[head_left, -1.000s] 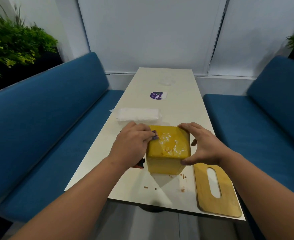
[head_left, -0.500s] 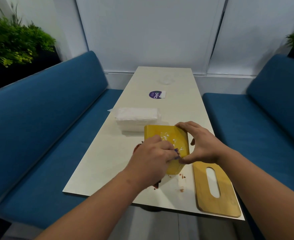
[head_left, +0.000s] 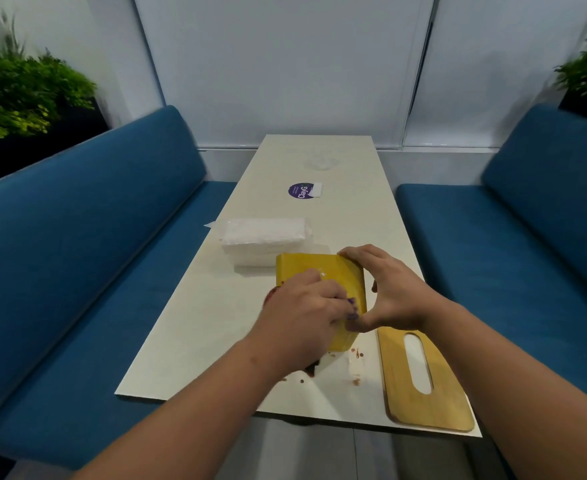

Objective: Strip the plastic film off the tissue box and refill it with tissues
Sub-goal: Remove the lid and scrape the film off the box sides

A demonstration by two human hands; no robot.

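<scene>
A long pale table (head_left: 285,237) runs between two blue benches (head_left: 94,254), and the work sits at its near end. The yellow tissue box (head_left: 323,275) is tipped on the table just in front of the person, its broad face turned up and towards them. Behind it, touching or nearly so, lies the pack of tissues (head_left: 264,237), not yet loaded. The flat wooden lid (head_left: 420,375) with its slot lies to the right, overhanging the table's near edge.

The right hand (head_left: 389,292) steadies the box — fingers curled over its far top corner, thumb pressed at the lower right edge. The left hand (head_left: 306,320) is bunched low on the box's face, its fingers clenched around something small and purple that I cannot identify. Whether it is scraping or pinching a bit of film, I cannot tell.

So this looks like the stripping step, with refilling not begun. Small reddish scraps (head_left: 356,355) dot the table near the box. The next move likely calls for a firm brace from the right hand while the left lifts the film free.
</scene>
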